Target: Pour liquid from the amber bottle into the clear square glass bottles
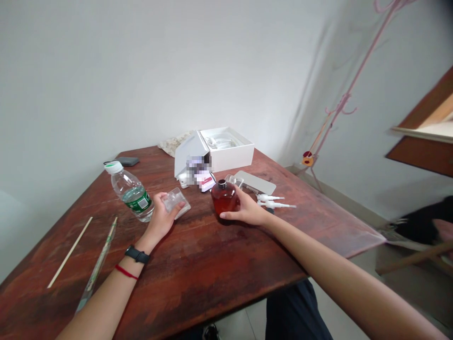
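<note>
My left hand [164, 212] grips a clear, flat, square-sided plastic bottle [176, 202], thumb across its front. Around a dark amber bottle [222, 200] my right hand [249, 208] is wrapped from the right side; this bottle stands upright with its dark neck uncapped. Just right of that hand lie white pump heads [271, 198] on the table. Behind the amber bottle is another clear small bottle [233, 180], partly hidden. A water bottle [132, 193] with a green label and white cap stands close to my left hand.
An open white box [231, 158] with its lid tilted leftward stands at the back, white cables inside. A grey flat case [255, 182] lies right of centre. One bare chopstick [70, 252] and a wrapped pair [101, 257] lie at the left of the wooden table [198, 278].
</note>
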